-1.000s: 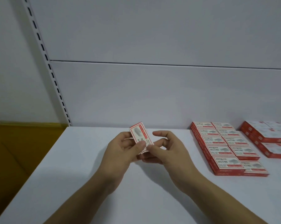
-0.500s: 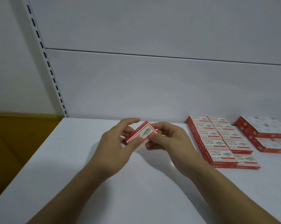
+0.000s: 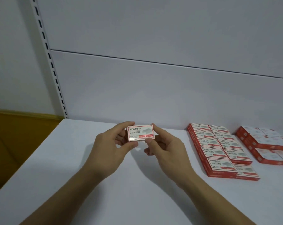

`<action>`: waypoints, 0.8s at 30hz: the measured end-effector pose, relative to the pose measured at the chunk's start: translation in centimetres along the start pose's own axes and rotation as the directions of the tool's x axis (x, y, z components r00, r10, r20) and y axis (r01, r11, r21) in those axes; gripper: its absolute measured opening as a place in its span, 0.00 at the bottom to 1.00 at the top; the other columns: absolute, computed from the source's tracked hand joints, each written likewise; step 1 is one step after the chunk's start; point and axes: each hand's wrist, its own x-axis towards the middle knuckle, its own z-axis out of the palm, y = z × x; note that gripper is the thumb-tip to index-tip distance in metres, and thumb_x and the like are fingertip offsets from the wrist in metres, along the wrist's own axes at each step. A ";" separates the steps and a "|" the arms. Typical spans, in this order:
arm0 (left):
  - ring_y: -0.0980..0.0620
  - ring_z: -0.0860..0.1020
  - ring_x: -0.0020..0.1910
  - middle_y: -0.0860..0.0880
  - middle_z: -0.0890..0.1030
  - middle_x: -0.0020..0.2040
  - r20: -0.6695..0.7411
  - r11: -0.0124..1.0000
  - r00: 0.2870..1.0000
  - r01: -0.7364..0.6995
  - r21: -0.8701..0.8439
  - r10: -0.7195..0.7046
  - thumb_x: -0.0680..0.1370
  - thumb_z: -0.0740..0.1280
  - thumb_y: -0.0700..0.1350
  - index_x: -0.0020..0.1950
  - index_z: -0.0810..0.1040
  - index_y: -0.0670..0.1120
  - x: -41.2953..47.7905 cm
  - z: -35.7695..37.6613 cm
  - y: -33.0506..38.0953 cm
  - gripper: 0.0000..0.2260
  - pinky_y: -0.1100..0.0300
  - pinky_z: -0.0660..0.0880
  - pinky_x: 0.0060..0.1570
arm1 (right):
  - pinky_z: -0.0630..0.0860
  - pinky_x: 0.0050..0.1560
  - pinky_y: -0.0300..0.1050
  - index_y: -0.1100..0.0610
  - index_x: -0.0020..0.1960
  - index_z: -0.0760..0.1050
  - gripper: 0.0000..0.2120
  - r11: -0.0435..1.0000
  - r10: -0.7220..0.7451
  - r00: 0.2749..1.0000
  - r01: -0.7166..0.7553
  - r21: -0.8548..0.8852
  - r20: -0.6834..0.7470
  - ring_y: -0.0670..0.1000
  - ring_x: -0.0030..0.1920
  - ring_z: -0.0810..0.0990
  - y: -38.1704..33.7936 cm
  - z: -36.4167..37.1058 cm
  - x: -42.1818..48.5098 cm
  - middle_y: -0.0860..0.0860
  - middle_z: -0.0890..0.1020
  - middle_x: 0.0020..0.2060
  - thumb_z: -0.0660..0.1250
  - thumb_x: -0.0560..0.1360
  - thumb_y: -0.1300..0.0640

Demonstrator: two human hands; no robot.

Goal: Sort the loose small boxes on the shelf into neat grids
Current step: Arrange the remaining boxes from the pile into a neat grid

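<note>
Above the white shelf (image 3: 72, 159), your left hand (image 3: 111, 146) and right hand (image 3: 166, 148) pinch a small box (image 3: 140, 132) by its ends, label facing you. You seem to be squaring it for the grid (image 3: 218, 148) to the right.

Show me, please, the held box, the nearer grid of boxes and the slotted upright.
held box (image 3: 140, 133), head view, printed top face.
nearer grid of boxes (image 3: 209, 142), head view, a middle box's top.
slotted upright (image 3: 54, 73), head view, mid-length.
</note>
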 end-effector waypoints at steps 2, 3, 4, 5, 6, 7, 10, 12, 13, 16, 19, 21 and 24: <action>0.63 0.77 0.46 0.65 0.79 0.47 0.015 1.000 1.000 0.002 0.022 -0.002 0.72 0.74 0.40 0.59 0.74 0.60 0.0 0.1 -0.4 0.22 0.75 0.72 0.44 | 0.79 0.50 0.41 0.45 0.72 0.66 0.25 0.992 -0.002 0.999 0.008 -0.124 0.053 0.43 0.41 0.83 0.4 0.3 0.0 0.40 0.83 0.49 0.66 0.77 0.55; 0.64 0.77 0.46 0.65 0.79 0.47 0.022 1.000 1.000 0.002 0.026 -0.003 0.72 0.74 0.40 0.60 0.74 0.59 0.1 0.1 -0.5 0.22 0.75 0.72 0.45 | 0.78 0.49 0.36 0.43 0.73 0.62 0.28 0.983 0.002 0.997 0.011 -0.184 0.073 0.41 0.41 0.82 0.5 0.3 0.1 0.39 0.82 0.50 0.67 0.76 0.54; 0.64 0.77 0.46 0.65 0.79 0.47 0.031 1.000 1.000 0.001 0.028 -0.002 0.72 0.73 0.39 0.61 0.75 0.58 0.2 0.1 -0.5 0.22 0.75 0.72 0.45 | 0.76 0.46 0.32 0.41 0.74 0.57 0.33 0.969 0.004 0.995 0.020 -0.245 0.098 0.39 0.41 0.81 0.4 0.1 0.1 0.38 0.80 0.50 0.69 0.75 0.53; 0.64 0.77 0.46 0.63 0.79 0.48 0.041 1.000 0.999 -0.003 0.030 0.001 0.72 0.73 0.39 0.60 0.75 0.58 0.3 0.0 -0.5 0.22 0.75 0.72 0.45 | 0.74 0.45 0.30 0.39 0.74 0.53 0.36 0.953 -0.006 0.993 0.042 -0.299 0.120 0.39 0.42 0.80 0.2 -0.2 0.3 0.38 0.79 0.50 0.70 0.74 0.53; 0.63 0.77 0.46 0.61 0.80 0.48 0.051 1.000 0.999 -0.006 0.031 0.005 0.72 0.73 0.39 0.60 0.75 0.58 0.4 0.1 -0.5 0.21 0.75 0.72 0.45 | 0.74 0.44 0.29 0.39 0.74 0.54 0.37 0.937 -0.030 0.991 0.073 -0.341 0.132 0.39 0.42 0.80 0.0 -0.6 0.5 0.39 0.78 0.51 0.71 0.73 0.53; 0.62 0.77 0.45 0.59 0.81 0.48 0.060 1.000 0.998 -0.009 0.026 0.007 0.72 0.73 0.38 0.59 0.76 0.58 0.5 0.2 -0.3 0.21 0.74 0.72 0.44 | 0.75 0.45 0.30 0.40 0.73 0.58 0.35 0.925 -0.062 0.989 0.107 -0.365 0.132 0.40 0.43 0.80 -0.3 -1.0 0.7 0.40 0.79 0.53 0.72 0.73 0.54; 0.61 0.78 0.42 0.55 0.83 0.46 0.053 1.000 0.999 -0.010 -0.018 0.011 0.70 0.74 0.37 0.57 0.77 0.57 0.5 0.8 0.6 0.21 0.73 0.73 0.43 | 0.77 0.49 0.35 0.45 0.68 0.69 0.28 0.905 -0.146 0.984 0.174 -0.389 0.101 0.42 0.45 0.80 -1.4 -2.2 1.0 0.44 0.80 0.55 0.73 0.72 0.57; 0.60 0.79 0.42 0.55 0.83 0.46 0.046 0.999 0.999 -0.021 -0.035 0.023 0.70 0.75 0.38 0.56 0.77 0.57 0.2 1.2 1.5 0.20 0.71 0.74 0.43 | 0.77 0.49 0.35 0.47 0.65 0.72 0.24 0.873 -0.190 0.975 0.222 -0.434 0.116 0.43 0.46 0.80 -2.3 -3.5 1.0 0.44 0.78 0.55 0.73 0.71 0.59; 0.60 0.79 0.42 0.56 0.83 0.45 0.050 0.999 0.998 -0.038 -0.027 0.039 0.70 0.75 0.39 0.56 0.77 0.57 0.1 1.5 1.9 0.20 0.70 0.74 0.44 | 0.77 0.49 0.36 0.48 0.63 0.73 0.23 0.845 -0.218 0.966 0.257 -0.469 0.137 0.42 0.46 0.79 -2.6 -4.4 1.1 0.43 0.77 0.55 0.73 0.71 0.58; 0.58 0.79 0.43 0.58 0.83 0.44 0.103 0.992 0.989 -0.115 0.055 0.109 0.69 0.76 0.43 0.57 0.78 0.57 -0.2 2.5 3.5 0.19 0.68 0.75 0.46 | 0.76 0.51 0.40 0.48 0.61 0.75 0.22 0.755 -0.284 0.942 0.336 -0.563 0.181 0.41 0.46 0.76 -2.9 -7.2 0.5 0.42 0.73 0.52 0.75 0.69 0.55; 0.57 0.78 0.43 0.59 0.82 0.44 0.152 0.978 0.973 -0.187 0.093 0.171 0.69 0.76 0.44 0.56 0.77 0.57 -0.1 3.8 4.8 0.18 0.66 0.74 0.46 | 0.74 0.49 0.39 0.46 0.63 0.74 0.23 0.686 -0.307 0.934 0.351 -0.637 0.184 0.41 0.46 0.73 -2.6 -9.4 -0.4 0.41 0.73 0.52 0.75 0.69 0.53; 0.56 0.78 0.43 0.59 0.82 0.44 0.177 0.969 0.962 -0.228 0.098 0.209 0.70 0.76 0.45 0.55 0.77 0.58 -0.2 5.8 6.1 0.18 0.64 0.74 0.46 | 0.70 0.46 0.37 0.46 0.63 0.74 0.24 0.662 -0.331 0.929 0.352 -0.662 0.163 0.43 0.48 0.73 -2.0 -11.5 -1.4 0.42 0.74 0.53 0.74 0.69 0.53; 0.56 0.78 0.43 0.60 0.81 0.43 0.200 0.956 0.948 -0.272 0.112 0.247 0.70 0.75 0.46 0.55 0.76 0.61 -0.5 9.2 8.0 0.17 0.64 0.74 0.46 | 0.65 0.44 0.33 0.48 0.64 0.75 0.23 0.632 -0.339 0.931 0.332 -0.700 0.136 0.45 0.52 0.73 -0.8 -15.2 -2.8 0.45 0.75 0.54 0.74 0.70 0.54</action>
